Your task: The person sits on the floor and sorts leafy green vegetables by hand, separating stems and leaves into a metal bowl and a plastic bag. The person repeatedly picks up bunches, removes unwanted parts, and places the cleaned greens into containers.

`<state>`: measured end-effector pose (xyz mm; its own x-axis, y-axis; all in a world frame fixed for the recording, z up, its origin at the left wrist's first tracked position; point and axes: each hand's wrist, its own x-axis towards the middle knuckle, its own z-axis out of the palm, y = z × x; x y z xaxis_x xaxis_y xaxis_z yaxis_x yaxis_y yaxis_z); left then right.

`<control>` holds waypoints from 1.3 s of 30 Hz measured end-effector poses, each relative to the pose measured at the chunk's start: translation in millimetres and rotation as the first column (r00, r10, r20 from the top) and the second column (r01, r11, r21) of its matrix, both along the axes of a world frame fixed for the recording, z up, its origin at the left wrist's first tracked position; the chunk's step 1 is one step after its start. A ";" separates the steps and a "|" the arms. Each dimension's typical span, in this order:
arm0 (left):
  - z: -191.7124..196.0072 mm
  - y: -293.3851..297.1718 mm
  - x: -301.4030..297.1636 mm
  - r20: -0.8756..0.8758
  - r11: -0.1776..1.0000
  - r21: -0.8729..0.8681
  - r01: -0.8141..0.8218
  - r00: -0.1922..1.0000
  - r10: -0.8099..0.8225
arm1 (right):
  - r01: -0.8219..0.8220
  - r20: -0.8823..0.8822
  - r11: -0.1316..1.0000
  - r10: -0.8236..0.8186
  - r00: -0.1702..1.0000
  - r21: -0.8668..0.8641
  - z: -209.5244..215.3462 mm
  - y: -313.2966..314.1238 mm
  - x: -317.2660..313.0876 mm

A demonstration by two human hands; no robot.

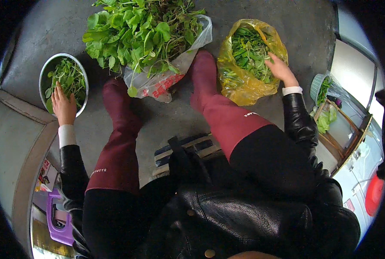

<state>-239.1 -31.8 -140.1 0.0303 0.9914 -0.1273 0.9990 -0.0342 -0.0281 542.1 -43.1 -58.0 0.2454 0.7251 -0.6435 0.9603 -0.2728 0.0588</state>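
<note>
Printed box: low at our far left, a red-and-white box stands by the wall; we cannot see inside.
Purple holder: just below it sits a purple plastic thing with a large opening; its contents are too dark for us to tell.
Metal bowl: a round, shiny bowl stands on the grey floor, partly filled with loose green sprigs.
Left hand: our left hand reaches over the bowl's near rim, its fingers stretched over the sprigs, the thumb apart from them.
White bag: ahead of our boots, a thin whitish bag with red print lies slumped under a big heap of leafy greens, which spills well past its edge on the left.
Yellow bag: right of the heap, a see-through yellow bag stands with its mouth wide, holding cut greens and thin stems.
Right hand: our right hand is at the bag's right side, fingers curved toward the greens; whether they pinch a stem we cannot tell.
Green basket: farther right, a pale green basket holds darker greens, with clear plastic beside it.
Wooden frame: just below, pale leaves lie by a wooden frame.
Red round thing: at our far right edge, partly cut off.
</note>
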 end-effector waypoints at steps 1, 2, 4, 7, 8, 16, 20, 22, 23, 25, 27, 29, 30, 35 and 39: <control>2.2 -1.6 7.0 0.071 0.997 0.072 0.019 0.997 -0.024 | 0.097 -0.029 0.995 -0.096 0.995 0.021 -1.7 -5.0 3.9; 16.0 -5.0 14.3 0.085 0.994 0.102 0.028 0.996 -0.037 | 0.186 -0.069 0.982 -0.183 0.981 0.036 3.1 -3.4 -7.7; 33.7 1.1 32.7 0.128 0.982 0.185 0.049 0.989 -0.074 | 0.366 -0.175 0.930 -0.354 0.919 0.037 3.0 -5.1 -0.6; 48.8 10.5 44.9 0.153 0.971 0.219 0.102 0.979 -0.137 | 0.253 -0.079 0.945 -0.242 0.967 0.205 5.2 -9.3 -2.9; 52.9 13.6 47.1 0.161 0.962 0.241 0.128 0.972 -0.169 | 0.135 0.009 0.950 -0.143 0.990 0.283 8.0 -6.7 -7.8; 63.2 17.5 68.0 0.235 0.966 0.243 0.093 0.960 -0.151 | 0.004 0.105 0.974 -0.029 0.994 0.225 -16.5 -12.9 5.8; 65.3 10.4 72.7 0.270 0.974 0.208 0.086 0.952 -0.142 | -0.082 0.136 0.902 0.027 0.990 0.424 0.3 -13.1 -23.0; 67.0 7.8 72.8 0.270 0.979 0.189 0.078 0.954 -0.129 | 0.060 0.111 0.940 -0.103 0.988 0.335 18.8 5.5 -49.1; 66.2 7.7 75.9 0.271 0.983 0.173 0.064 0.956 -0.110 | 0.080 0.142 0.962 -0.120 0.983 0.260 27.3 14.2 -59.4; 67.7 6.6 76.2 0.268 0.984 0.167 0.054 0.958 -0.098 | -0.086 0.066 0.899 0.064 0.996 0.430 24.3 27.4 -76.9; 66.1 7.0 78.7 0.294 0.982 0.175 0.071 0.948 -0.121 | -0.192 -0.065 0.792 0.280 0.958 0.580 11.3 42.2 -93.9; 63.7 6.3 82.4 0.310 0.981 0.172 0.087 0.941 -0.137 | -0.158 -0.292 0.772 0.411 0.864 0.616 -6.3 59.8 -129.0; 65.3 4.6 83.3 0.312 0.981 0.169 0.093 0.939 -0.143 | -0.111 -0.419 0.809 0.410 0.810 0.577 -12.5 68.2 -157.7; 72.1 6.9 100.0 0.312 0.985 0.132 0.108 0.939 -0.145 | -0.295 -0.405 0.719 0.627 0.666 0.629 -51.3 87.7 -243.7; 76.1 6.8 102.7 0.315 0.983 0.121 0.136 0.934 -0.168 | -0.458 -0.274 0.624 0.734 0.621 0.633 -63.0 81.3 -263.3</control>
